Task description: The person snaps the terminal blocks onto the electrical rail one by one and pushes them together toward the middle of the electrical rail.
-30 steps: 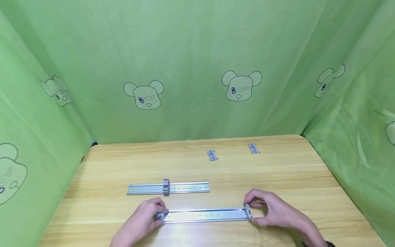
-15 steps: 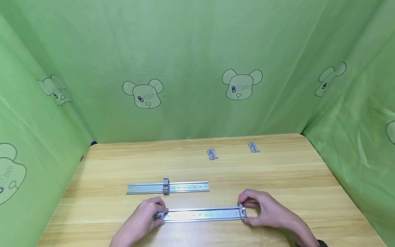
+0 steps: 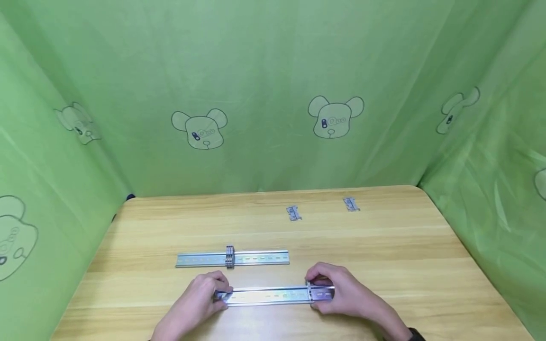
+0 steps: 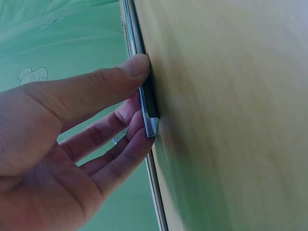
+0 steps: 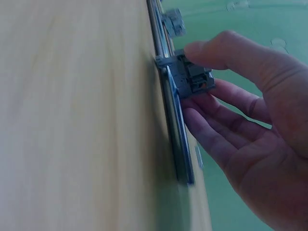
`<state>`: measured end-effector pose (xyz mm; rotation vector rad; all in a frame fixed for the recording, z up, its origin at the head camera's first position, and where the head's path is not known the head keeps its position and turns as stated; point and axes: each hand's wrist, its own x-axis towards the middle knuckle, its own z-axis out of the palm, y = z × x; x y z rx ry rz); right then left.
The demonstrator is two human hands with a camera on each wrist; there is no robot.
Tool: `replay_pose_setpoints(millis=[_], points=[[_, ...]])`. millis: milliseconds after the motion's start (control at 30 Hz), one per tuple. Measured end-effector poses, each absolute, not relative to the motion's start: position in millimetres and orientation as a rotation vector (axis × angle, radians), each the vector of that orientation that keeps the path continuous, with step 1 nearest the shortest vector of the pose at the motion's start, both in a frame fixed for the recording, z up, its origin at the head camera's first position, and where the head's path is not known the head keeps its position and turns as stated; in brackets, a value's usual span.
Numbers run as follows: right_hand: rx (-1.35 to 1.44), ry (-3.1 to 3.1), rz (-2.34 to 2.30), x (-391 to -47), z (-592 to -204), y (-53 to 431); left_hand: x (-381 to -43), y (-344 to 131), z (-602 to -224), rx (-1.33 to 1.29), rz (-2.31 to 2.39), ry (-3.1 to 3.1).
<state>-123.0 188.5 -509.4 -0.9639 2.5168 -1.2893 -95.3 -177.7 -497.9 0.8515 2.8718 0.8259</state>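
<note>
Left hand (image 3: 200, 298): pinching left end of slotted metal rail (image 3: 264, 297). Right hand (image 3: 343, 293): thumb and fingers pinching grey block (image 5: 185, 77), across rail, right of centre. Beyond: second rail (image 3: 260, 258), two loose blocks (image 3: 293, 213), green fabric (image 3: 264, 61), printed lettering (image 3: 206, 133) indistinct.

Wooden table (image 3: 375, 241), two rails (image 3: 273, 296), loose blocks (image 3: 294, 213)

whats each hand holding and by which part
Left hand: nearer metal rail, by its left end. Right hand: grey block on it, by both ends.
</note>
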Motion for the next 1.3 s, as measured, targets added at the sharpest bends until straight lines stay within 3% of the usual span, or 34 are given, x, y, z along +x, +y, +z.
replay_pose_setpoints(millis=[667, 1300], points=[[-1.157, 2.538, -1.294, -121.8, -515.0, 113.8, -95.8, -178.1, -500.7, 0.853, 0.842, 2.874], [-1.127, 2.479, -1.197, -125.9, -503.8, 107.4, -97.1, -177.0, -498.7, 0.833, 0.822, 2.873]])
